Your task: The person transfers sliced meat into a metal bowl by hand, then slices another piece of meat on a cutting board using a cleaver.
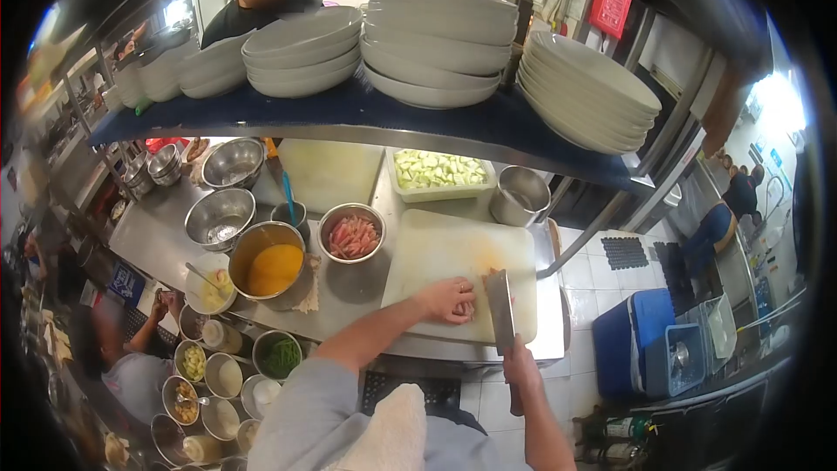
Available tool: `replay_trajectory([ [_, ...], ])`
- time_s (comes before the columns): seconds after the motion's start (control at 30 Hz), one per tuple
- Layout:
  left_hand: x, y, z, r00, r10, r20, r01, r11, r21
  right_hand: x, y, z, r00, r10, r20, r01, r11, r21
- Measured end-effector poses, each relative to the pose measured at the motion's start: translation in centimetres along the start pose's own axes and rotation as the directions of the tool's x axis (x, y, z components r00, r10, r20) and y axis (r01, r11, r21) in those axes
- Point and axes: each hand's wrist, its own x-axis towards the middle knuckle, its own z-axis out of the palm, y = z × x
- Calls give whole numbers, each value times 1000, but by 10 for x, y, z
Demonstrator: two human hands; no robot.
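Observation:
My right hand [521,365] is wrapped round the handle of a cleaver [500,310]. Its broad blade stands over the right part of a white cutting board [418,249], with a few small reddish bits beside its edge. To the left of the blade, my left hand [449,300] rests on the board with its fingers curled in; whatever lies under them is hidden. An orange stain marks the board above the blade. Beyond the left side of the board sits a steel bowl [351,233] of pink-red sliced strips. A tub of chopped pale green pieces [438,169] stands behind the board.
Stacked white plates [584,92] and bowls [436,52] fill the shelf ahead. An orange-filled pot [275,269], steel bowls [220,218] and an empty steel pot [520,194] stand on the counter. Ingredient containers [277,354] lie lower left. A blue cooler [634,340] is right. Other people are nearby.

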Motion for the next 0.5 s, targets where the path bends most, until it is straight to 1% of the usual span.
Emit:
replay_trajectory([
  [0.1,1,5,-5,999,2,-50,0,999,32,-8,-22,-13,993,90,70,-96,992,84],
  [0.13,0,4,-3,998,-11,-62,12,1000,24,-7,-22,-13,995,75,70,-81,993,84],
  [0.17,-2,2,5,997,-49,-55,47,999,-21,-9,-19,-12,995,63,76,-69,994,82],
  [0.2,-2,2,6,996,-80,-37,79,996,-42,-7,-18,-13,996,43,77,-49,996,81],
  [0.27,-3,4,2,990,-141,9,141,988,-62,2,2,-3,994,-113,-5,113,993,-39],
  [0.3,-2,5,5,989,-144,14,144,988,-58,1,4,-4,981,-192,-35,188,977,-101],
  [0.4,-8,5,10,991,-132,-14,131,991,-20,4,-1,-12,986,-151,73,154,987,-42],
  [0.5,-10,10,9,988,-157,-3,158,987,14,6,2,-15,974,-212,76,214,977,-21],
])
